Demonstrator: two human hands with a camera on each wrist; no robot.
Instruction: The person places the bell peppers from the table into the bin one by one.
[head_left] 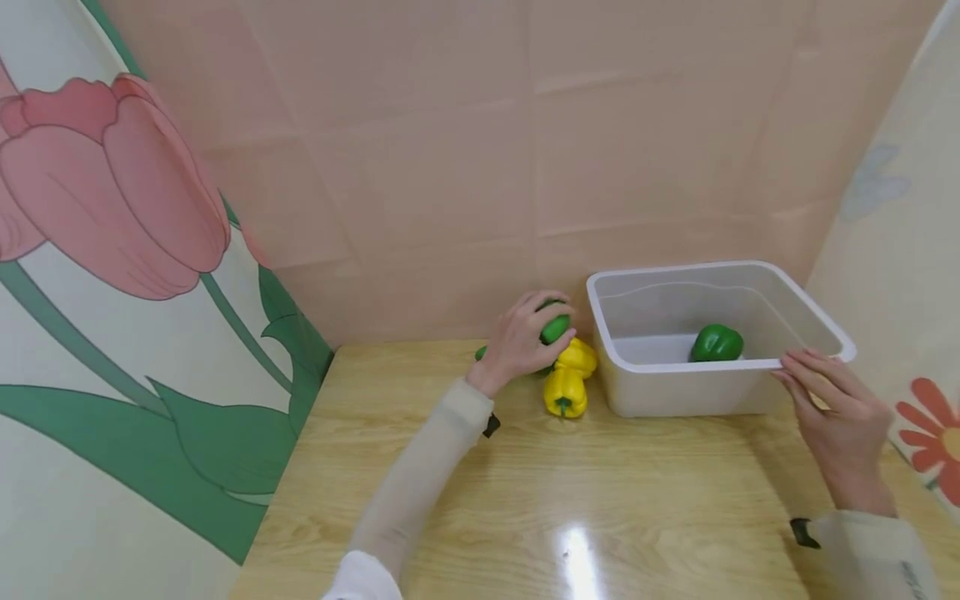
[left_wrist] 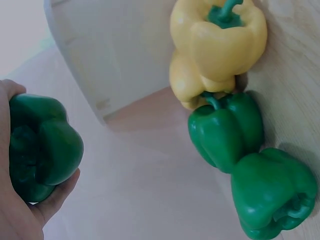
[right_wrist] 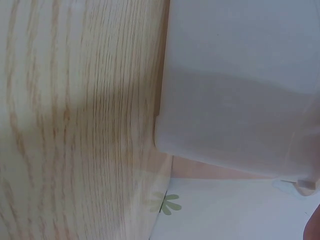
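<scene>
We see the left hand (head_left: 519, 340) curled round a green bell pepper (head_left: 555, 327), holding it to the left of the white plastic bin (head_left: 675, 392), apart from the other peppers. The right hand (head_left: 840, 404) pinches the bin's rim at its near right corner, fingers over the top edge.

Inside the bin, we find one green bell pepper lying on the floor, toward the near wall; we call it the binned pepper (head_left: 717, 343). Just beside the bin's left wall, two yellow bell peppers sit together: the front yellow pepper (head_left: 565, 393), its stem turned to our side, and the rear yellow pepper (head_left: 577, 358) just behind it. The left wrist view shows us two more green ones continuing that row farther from the bin, the nearer green pepper (left_wrist: 227, 132) and the end green pepper (left_wrist: 267, 190).

All this rests on a wood-grain worktop (head_left: 600, 492). Behind the bin we see a creased pink backdrop (head_left: 420, 167); well left of it, a painted tulip (head_left: 112, 183).
</scene>
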